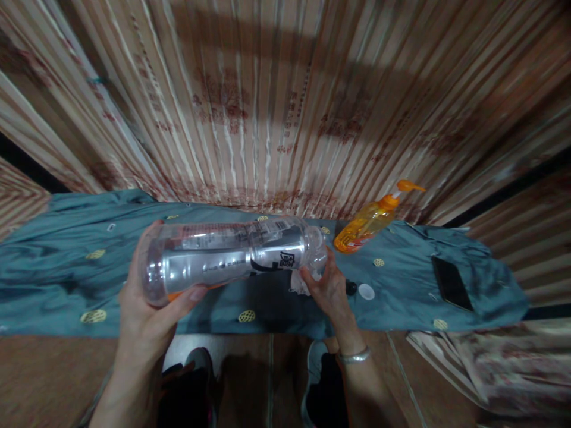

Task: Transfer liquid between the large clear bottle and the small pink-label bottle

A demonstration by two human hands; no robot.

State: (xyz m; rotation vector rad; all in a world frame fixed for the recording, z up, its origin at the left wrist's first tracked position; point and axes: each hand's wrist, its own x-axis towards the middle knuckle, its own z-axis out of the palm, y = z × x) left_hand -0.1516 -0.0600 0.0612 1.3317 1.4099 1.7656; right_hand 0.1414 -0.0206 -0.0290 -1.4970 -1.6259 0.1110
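Above the cloth-covered bench (401,312), a clear bottle (227,252) lies crosswise between both hands. The left hand's (145,315) fingers wrap its base; the right hand's (331,291) close around its neck end.

shiny see-through plastic bottle (236,238) with a glossy silver label (218,264), smooth clear plastic pump bottle (362,227), wrinkly cloth cover (401,279) with a soft shine, rumpled cloth curtain (263,119), shiny metal bracelet (355,356)
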